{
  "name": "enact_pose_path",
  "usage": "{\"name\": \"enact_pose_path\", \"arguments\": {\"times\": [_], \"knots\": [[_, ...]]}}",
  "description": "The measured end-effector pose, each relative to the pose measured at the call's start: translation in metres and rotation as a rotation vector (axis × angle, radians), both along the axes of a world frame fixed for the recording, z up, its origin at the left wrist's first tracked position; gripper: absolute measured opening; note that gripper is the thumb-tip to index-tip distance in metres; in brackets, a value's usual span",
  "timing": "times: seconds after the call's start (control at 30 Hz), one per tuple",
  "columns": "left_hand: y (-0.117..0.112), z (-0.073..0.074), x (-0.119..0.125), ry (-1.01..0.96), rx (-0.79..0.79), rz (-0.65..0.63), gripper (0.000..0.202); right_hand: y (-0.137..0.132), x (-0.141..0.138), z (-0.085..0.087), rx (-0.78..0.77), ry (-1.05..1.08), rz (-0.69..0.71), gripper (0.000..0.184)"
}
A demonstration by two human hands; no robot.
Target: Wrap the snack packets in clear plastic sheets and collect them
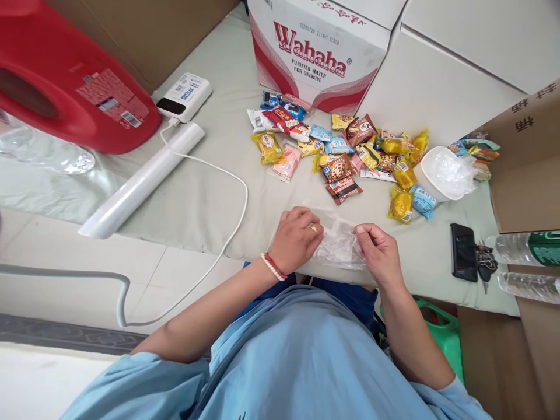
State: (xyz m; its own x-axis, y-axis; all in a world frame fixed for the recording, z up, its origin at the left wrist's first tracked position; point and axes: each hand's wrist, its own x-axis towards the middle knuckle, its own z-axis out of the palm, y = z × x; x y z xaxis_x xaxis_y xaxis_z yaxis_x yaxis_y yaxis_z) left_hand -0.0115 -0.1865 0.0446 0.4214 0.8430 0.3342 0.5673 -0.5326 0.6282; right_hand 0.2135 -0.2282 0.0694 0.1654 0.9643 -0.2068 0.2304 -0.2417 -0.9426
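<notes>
A clear plastic bag [338,245] lies crumpled at the near edge of the cloth-covered surface [205,198]. My left hand [296,239], with a ring and a bead bracelet, pinches its left side with closed fingers. My right hand [380,252] pinches its right side. Beyond the hands lies a heap of several wrapped snacks [341,151] in yellow, blue, brown and pink packets.
A Wahaha water carton [319,52] stands behind the snacks. A white bowl lined with plastic [446,173] sits right of them. A phone [463,252], keys and two water bottles [529,248] lie at right. A white roll [140,182], power bank [184,96] with cable and red jug [65,81] are left.
</notes>
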Motion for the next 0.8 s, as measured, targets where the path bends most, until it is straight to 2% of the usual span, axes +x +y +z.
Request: {"name": "enact_pose_path", "arguments": {"times": [0.2, 0.3, 0.37, 0.5, 0.57, 0.63, 0.7, 0.77, 0.8], "knots": [[-0.004, 0.022, -0.04, -0.586, -0.208, 0.103, 0.015, 0.001, 0.021, -0.005, 0.05, 0.077, -0.169, 0.041], [-0.008, 0.024, -0.052, -0.736, -0.275, 0.242, 0.014, 0.002, 0.022, -0.006, 0.069, 0.096, -0.204, 0.042], [-0.009, 0.021, -0.058, -0.77, -0.281, 0.332, 0.014, 0.002, 0.02, -0.006, 0.07, 0.094, -0.211, 0.042], [-0.013, 0.012, -0.072, -0.633, -0.274, 0.449, 0.017, 0.001, 0.021, -0.01, 0.054, 0.089, -0.217, 0.042], [-0.018, 0.008, -0.083, -0.536, -0.392, 0.489, 0.024, -0.001, 0.027, -0.015, 0.04, 0.069, -0.213, 0.041], [-0.023, 0.005, -0.096, -0.424, -0.59, 0.459, 0.033, -0.003, 0.035, -0.021, 0.013, -0.002, -0.191, 0.041], [-0.029, 0.005, -0.108, -0.272, -0.756, 0.359, 0.041, -0.007, 0.044, -0.027, -0.02, -0.129, -0.123, 0.042], [-0.034, 0.008, -0.116, -0.135, -0.823, 0.302, 0.047, -0.011, 0.052, -0.029, -0.037, -0.262, 0.017, 0.042], [-0.036, 0.009, -0.118, -0.095, -0.812, 0.315, 0.051, -0.013, 0.055, -0.028, -0.035, -0.317, 0.107, 0.042]]}}
